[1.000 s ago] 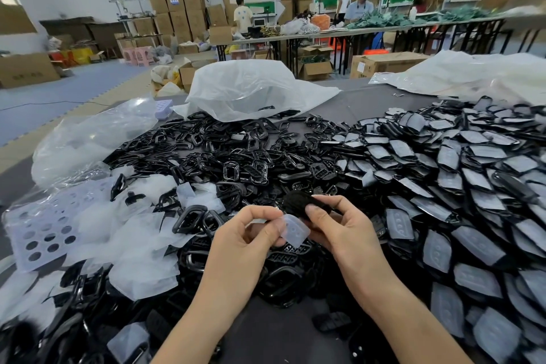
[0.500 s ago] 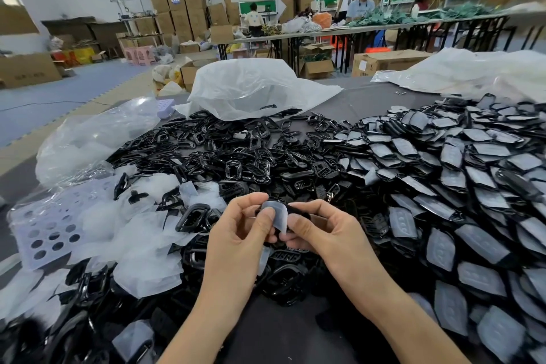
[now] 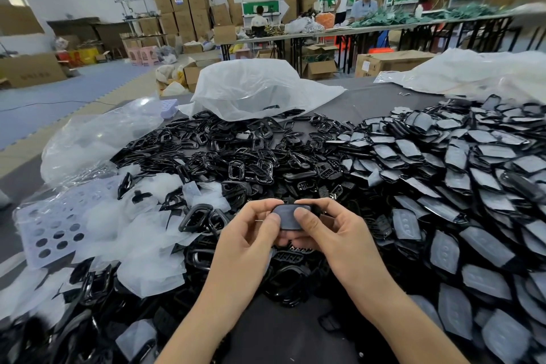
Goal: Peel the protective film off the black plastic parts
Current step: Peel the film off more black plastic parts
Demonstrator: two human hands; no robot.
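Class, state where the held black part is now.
Head view, centre: the black part sits pinched between the left hand and the right hand, over the pile.

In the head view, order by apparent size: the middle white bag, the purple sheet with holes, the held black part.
1. middle white bag
2. purple sheet with holes, partly covered
3. held black part, smallest though nearest the camera

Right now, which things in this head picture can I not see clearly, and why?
- Held part: its underside and film edge are hidden by the left hand and right hand, head view.
- Film-covered pile: cut off by the right edge.
- Parts at lower left: blurred.
- White bag: contents hidden by its cloudy plastic.
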